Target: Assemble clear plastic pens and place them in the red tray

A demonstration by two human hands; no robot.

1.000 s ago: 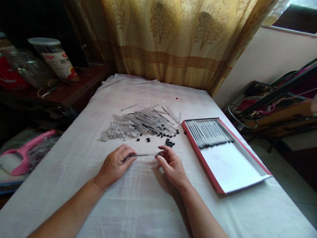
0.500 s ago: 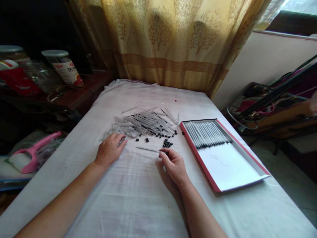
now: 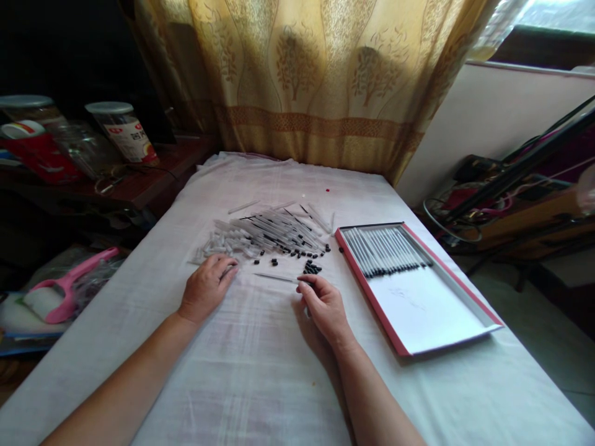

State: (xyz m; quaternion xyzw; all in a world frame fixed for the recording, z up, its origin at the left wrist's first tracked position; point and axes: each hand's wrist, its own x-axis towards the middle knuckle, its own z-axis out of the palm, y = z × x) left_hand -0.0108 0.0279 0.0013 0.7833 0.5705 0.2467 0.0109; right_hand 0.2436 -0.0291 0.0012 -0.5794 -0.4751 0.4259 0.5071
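My right hand (image 3: 325, 306) pinches a slim pen (image 3: 276, 277) by one end, its thin tip pointing left over the cloth. At the near edge of a heap of clear pen caps (image 3: 223, 241), my left hand (image 3: 207, 285) has its thumb and fingers drawn together; what lies between them is too small to make out. Clear pen barrels and dark refills (image 3: 279, 229) are piled behind the caps. Small black plugs (image 3: 312, 267) lie in a cluster just beyond my right fingers, and several more are scattered along the pile's front.
To the right lies a shallow red-edged box (image 3: 390, 325) with a row of pens (image 3: 385, 251) along its far part. A white cloth (image 3: 251, 371) covers the table. A patterned curtain (image 3: 302, 80) hangs behind; jars (image 3: 125, 133) stand on a dark cabinet at left.
The view has shifted slightly. Both hands stay nearly in place, the right still holding the pen and the left beside the clear caps.
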